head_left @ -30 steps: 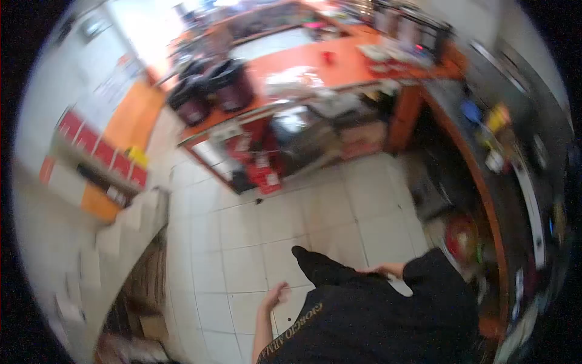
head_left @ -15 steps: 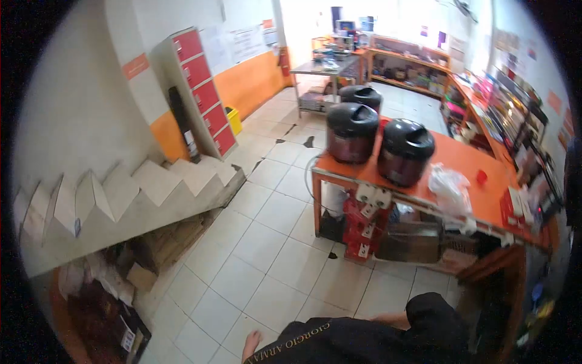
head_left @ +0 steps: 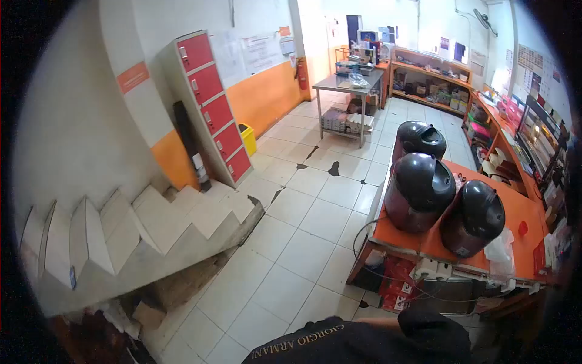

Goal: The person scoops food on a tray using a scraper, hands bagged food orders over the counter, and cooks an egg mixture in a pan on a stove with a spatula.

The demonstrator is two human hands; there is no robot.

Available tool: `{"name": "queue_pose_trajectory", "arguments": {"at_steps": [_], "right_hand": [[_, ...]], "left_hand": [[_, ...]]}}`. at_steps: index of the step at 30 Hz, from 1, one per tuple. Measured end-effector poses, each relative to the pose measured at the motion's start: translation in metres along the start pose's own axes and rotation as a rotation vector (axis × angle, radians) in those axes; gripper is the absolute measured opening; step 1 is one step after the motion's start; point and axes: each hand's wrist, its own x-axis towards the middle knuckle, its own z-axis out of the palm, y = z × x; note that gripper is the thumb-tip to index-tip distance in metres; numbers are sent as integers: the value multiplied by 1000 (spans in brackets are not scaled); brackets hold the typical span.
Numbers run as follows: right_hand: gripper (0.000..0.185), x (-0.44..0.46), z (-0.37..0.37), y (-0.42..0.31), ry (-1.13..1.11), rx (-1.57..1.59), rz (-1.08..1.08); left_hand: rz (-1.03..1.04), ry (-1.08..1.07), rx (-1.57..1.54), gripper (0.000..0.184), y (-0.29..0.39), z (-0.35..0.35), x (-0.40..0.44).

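Observation:
Neither of my hands shows in the head view. At the bottom edge is my black shirt [head_left: 339, 343] with gold lettering, and a short stretch of bare forearm [head_left: 379, 324] beside the sleeve. What my hands hold or touch is out of sight. Ahead on the right, an orange-topped table [head_left: 433, 244] bears three dark, lidded cookers [head_left: 421, 191]. A clear plastic bag [head_left: 501, 255] and a small red item [head_left: 522, 228] lie to their right.
Concrete steps [head_left: 163, 218] rise on the left beside red lockers [head_left: 207, 86]. A yellow bin [head_left: 248, 141] stands by the wall. Farther back are a metal table [head_left: 345, 84] and low shelves [head_left: 430, 77]. Dark cracks [head_left: 334, 168] mark the tiled floor [head_left: 285, 255].
The view has swung up and toward the left side of the room. My left hand, visible low in the earlier frames, has dropped out of view. The cookers now appear closer.

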Motion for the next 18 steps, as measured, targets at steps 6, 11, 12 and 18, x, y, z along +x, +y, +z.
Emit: {"name": "queue_pose_trajectory", "arguments": {"at_steps": [6,11,12,18], "right_hand": [[57,63,-78,-49,26,53,7],[56,128,-172,-89,82,80,-30],[56,143,-195,-102,104,73,-49],[54,157,-356,-251,681,-144,-331]], "left_hand": [[510,243,11,36,313,-198,240],[850,196,-294,36,547,-260,250],[899,116,-275,35,566,-256,256],[537,-320,3,29,517,-205,318]]}}
